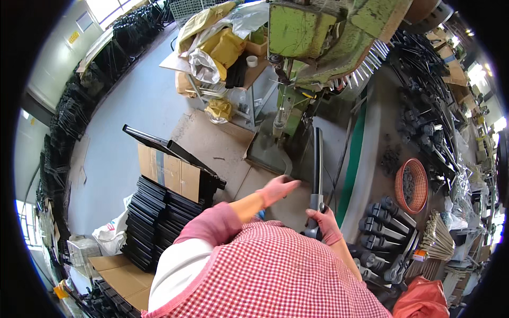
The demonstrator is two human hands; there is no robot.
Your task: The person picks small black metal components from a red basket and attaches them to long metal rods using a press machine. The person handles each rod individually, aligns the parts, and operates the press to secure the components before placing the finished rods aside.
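Note:
My right hand (325, 222) is wrapped round the grey joint fitting at the lower end of a long black tube (317, 164), which stands nearly upright in the view. To its left, my left hand (278, 191) hovers with fingers stretched out and nothing visible in it; it is slightly blurred. Beyond both hands stands a worn green press machine (299, 40), its narrow tool head (279, 124) above a curved metal rod (286, 161). The left hand is nearest this rod, but I cannot tell whether they touch.
Stacked black tubes (146, 217) lie at left beside a cardboard sheet (168, 170). On the right bench are grey joint fittings (379, 228), an orange basket (411, 185) of small parts and many black pieces (424, 116). A table with yellow bags (225, 47) stands behind.

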